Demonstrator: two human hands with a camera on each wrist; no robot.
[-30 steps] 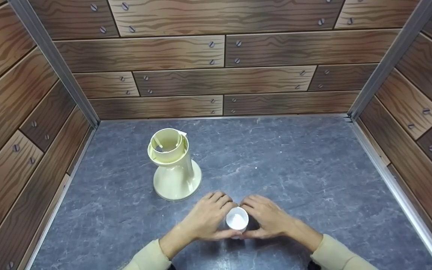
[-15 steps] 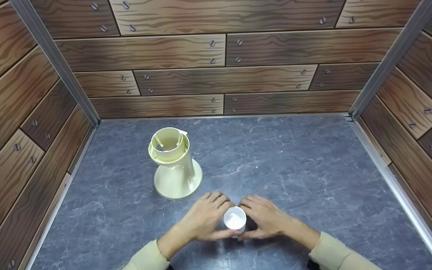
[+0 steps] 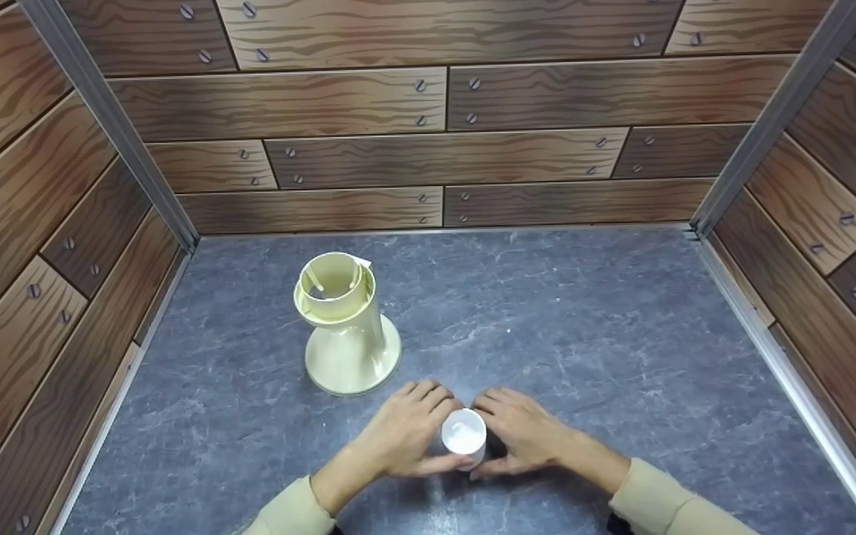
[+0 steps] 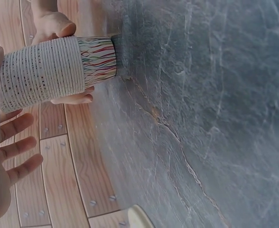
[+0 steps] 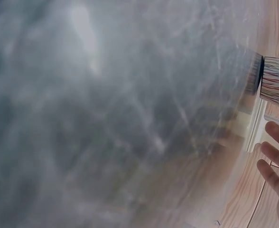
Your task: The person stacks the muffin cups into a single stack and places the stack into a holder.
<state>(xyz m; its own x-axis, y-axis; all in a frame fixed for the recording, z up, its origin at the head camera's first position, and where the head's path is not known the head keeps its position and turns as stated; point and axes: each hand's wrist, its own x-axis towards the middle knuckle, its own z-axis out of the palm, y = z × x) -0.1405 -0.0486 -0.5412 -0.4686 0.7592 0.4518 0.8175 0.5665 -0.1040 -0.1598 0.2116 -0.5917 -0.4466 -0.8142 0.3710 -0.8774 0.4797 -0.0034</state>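
A tall stack of paper cups (image 3: 464, 431) stands upright on the table near me; the head view looks down into its white top cup. Side on in the left wrist view, the paper cup stack (image 4: 44, 71) shows many white rims and a lowest cup with coloured wavy lines. My left hand (image 3: 413, 431) holds it by thumb and forefinger near the top, with the other fingers spread. My right hand (image 3: 517, 431) is curved around its other side, lower down, thumb and fingers on either side. Only the bottom cup (image 5: 277, 78) shows at the right wrist view's edge.
A cream plastic stand (image 3: 354, 360) with a round base and an open double-walled tube on top is ahead, left of centre. The dark grey marbled table (image 3: 606, 319) is bounded by wood-patterned walls (image 3: 368, 104) with metal corner posts.
The cup stack has shifted slightly left in the head view, with both hands around it. My right thumb has slid a little down and left of the top cup's rim.
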